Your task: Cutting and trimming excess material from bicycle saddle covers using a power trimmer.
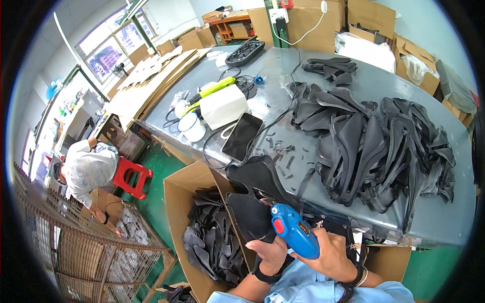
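My right hand (332, 256) is wrapped round a blue handheld power cutter (299, 233) with a red button on its side. Its head points up and left against a black moulded foam piece (248, 216). My left hand (272, 255) grips the lower edge of that piece, thumb stretched along it. The piece has a broad, curved upper part that leans on the table's near edge. The cutter's body hides the exact spot where blade and foam meet. Below and left, an open cardboard box (174, 194) holds many black foam pieces (212, 242).
On the grey table (283, 111) lie a heap of black foam pieces (358, 146), dark offcuts (283, 156), a phone (242, 136), a white mug (192, 127), a yellow-green tool (214, 88) and a loose cable. Farther left, another person (93, 169) bends by a red stool (132, 178) and wire cage (96, 257).
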Motion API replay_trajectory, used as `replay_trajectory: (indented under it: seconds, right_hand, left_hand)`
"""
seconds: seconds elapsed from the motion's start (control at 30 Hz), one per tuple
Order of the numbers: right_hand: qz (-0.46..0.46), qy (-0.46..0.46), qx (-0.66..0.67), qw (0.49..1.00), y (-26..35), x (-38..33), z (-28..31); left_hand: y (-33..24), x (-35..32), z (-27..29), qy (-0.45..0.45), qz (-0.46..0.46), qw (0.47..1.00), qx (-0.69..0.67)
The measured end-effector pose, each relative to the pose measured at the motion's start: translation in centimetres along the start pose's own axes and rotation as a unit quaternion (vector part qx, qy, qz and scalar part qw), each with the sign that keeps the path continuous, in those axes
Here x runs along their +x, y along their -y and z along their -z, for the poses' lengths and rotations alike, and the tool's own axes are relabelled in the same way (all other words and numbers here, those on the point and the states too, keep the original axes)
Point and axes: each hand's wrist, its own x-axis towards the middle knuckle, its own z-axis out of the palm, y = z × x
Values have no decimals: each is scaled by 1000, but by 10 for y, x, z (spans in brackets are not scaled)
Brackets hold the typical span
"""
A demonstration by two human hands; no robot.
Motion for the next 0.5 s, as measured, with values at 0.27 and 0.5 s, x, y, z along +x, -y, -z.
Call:
replay_trajectory:
  seconds: [0.27, 0.5]
  right_hand:
    - [25, -12, 52, 998, 3, 2, -2]
    - [35, -2, 51, 998, -1, 10, 15]
  left_hand:
    - [13, -4, 19, 57, 2, 996, 68]
    - [9, -9, 33, 102, 40, 990, 92]
